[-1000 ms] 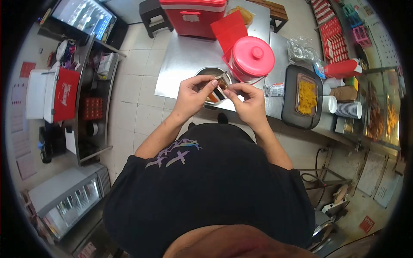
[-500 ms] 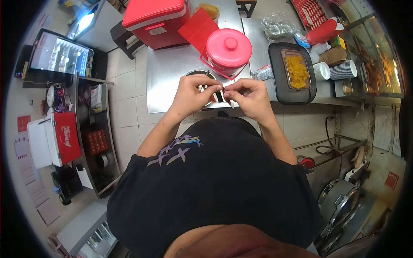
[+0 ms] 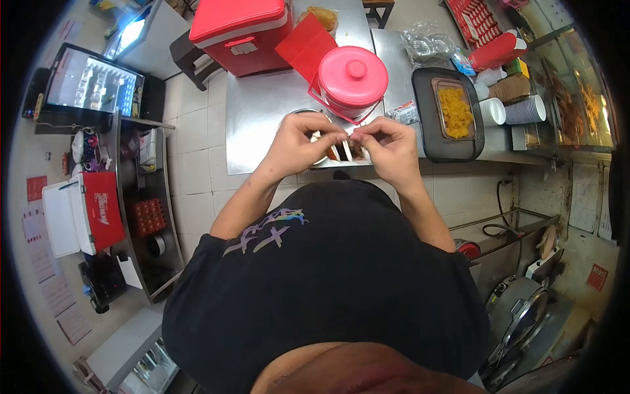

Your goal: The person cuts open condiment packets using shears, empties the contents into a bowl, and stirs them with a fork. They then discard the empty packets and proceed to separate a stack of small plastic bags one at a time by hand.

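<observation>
My left hand (image 3: 296,143) and my right hand (image 3: 392,148) are close together over the near edge of the steel table (image 3: 252,121). Thumb and fingers of each hand are pinched. Between them is a small thing with white and dark strips (image 3: 346,151), too small and covered to name. A round bowl (image 3: 289,118) lies partly hidden behind my left hand. Just beyond my hands stands a pink lidded bucket (image 3: 354,73) with its handle lowered toward me.
A red cooler box (image 3: 252,49) stands at the back left of the table. On the right are a dark tray (image 3: 433,148) with a container of yellow food (image 3: 456,113), a small packet (image 3: 402,112), stacked cups (image 3: 525,109) and a clear plastic bag (image 3: 426,43).
My fingertips have moved slightly apart, and more of the white and dark strips shows between them. My right hand has shifted a little to the right. The view has shifted slightly.
</observation>
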Motion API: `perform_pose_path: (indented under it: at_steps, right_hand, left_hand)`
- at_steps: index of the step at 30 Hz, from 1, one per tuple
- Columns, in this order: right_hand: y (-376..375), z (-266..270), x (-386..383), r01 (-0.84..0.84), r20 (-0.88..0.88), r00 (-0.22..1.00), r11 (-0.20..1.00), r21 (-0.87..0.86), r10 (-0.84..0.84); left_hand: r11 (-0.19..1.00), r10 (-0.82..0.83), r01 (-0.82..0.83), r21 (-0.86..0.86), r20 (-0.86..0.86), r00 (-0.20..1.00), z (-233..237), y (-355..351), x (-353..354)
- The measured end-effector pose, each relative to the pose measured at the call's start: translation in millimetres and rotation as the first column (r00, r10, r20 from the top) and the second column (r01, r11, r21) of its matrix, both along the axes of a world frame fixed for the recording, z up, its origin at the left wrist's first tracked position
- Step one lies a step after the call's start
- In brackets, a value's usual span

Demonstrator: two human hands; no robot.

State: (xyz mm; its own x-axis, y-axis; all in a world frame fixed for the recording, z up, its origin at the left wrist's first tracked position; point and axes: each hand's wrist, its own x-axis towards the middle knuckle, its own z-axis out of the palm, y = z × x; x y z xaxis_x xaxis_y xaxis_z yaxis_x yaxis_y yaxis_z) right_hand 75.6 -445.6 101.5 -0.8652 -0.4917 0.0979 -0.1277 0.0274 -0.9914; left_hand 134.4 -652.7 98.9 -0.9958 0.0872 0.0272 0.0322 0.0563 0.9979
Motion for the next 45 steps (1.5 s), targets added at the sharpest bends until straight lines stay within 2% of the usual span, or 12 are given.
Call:
perform_pose_path:
  at_steps: [5,11,17,21,25,27,30,35,36,39,41,45]
  right_hand:
    - [-4.1,2.7,-2.0,0.006,0.167,0.986,0.996,-0.089,0.009]
    - [-8.4,21.2,-8.0,-0.17,-0.424,0.847,0.919,0.357,0.321]
    - [6.7,47.4,-25.3,-0.425,-0.138,0.857,0.833,0.354,0.497]
    - [39.4,64.8,-47.0,-0.583,0.061,0.683,0.593,-0.555,0.728]
    - [56.9,44.4,-54.8,-0.12,-0.125,0.98,0.961,0.249,0.154]
    - [68.7,46.7,-48.2,-0.432,0.011,0.893,0.862,-0.266,0.451]
    - [72.9,49.0,-42.6,-0.322,-0.113,0.938,0.944,0.072,0.328]
    - [63.1,60.2,-33.0,-0.467,0.014,0.833,0.718,-0.516,0.553]
    - [51.1,71.6,-30.7,-0.167,-0.366,0.895,0.952,0.256,0.255]
    - [57.1,35.9,-40.2,-0.465,0.113,0.787,0.704,-0.536,0.607]
    - [47.5,48.2,-29.4,-0.081,-0.219,0.967,0.972,0.22,0.13]
    - [40.6,61.8,-15.7,-0.197,-0.034,0.98,0.98,-0.027,0.196]
  left_hand:
    - [0.986,0.116,-0.126,0.11,0.09,0.989,4.8,-3.7,5.6]
    - [0.928,0.026,-0.129,-0.349,-0.284,0.958,13.0,-7.7,11.9]
    - [0.982,0.076,-0.113,-0.149,-0.23,0.97,5.9,-16.7,13.2]
    - [0.933,0.358,-0.358,0.034,-0.201,0.912,-11.7,-33.0,17.7]
    - [0.895,0.444,-0.446,-0.011,-0.08,0.893,-29.8,-51.0,26.6]
    - [0.889,0.454,-0.458,-0.01,-0.105,0.885,-31.5,-52.5,28.5]
    - [0.902,0.43,-0.431,0.02,-0.109,0.896,-30.6,-44.6,25.7]
    - [0.955,0.29,-0.296,-0.006,-0.178,0.94,-32.4,-24.6,16.6]
    - [0.978,0.201,-0.206,-0.028,-0.134,0.97,-27.0,-23.5,16.6]
    - [0.985,0.147,-0.157,-0.074,-0.121,0.982,-21.4,-13.9,13.8]
    - [0.979,0.198,-0.203,-0.01,-0.188,0.962,-18.8,-6.4,10.6]
    - [0.982,0.172,-0.158,0.099,-0.158,0.972,12.5,1.7,14.4]
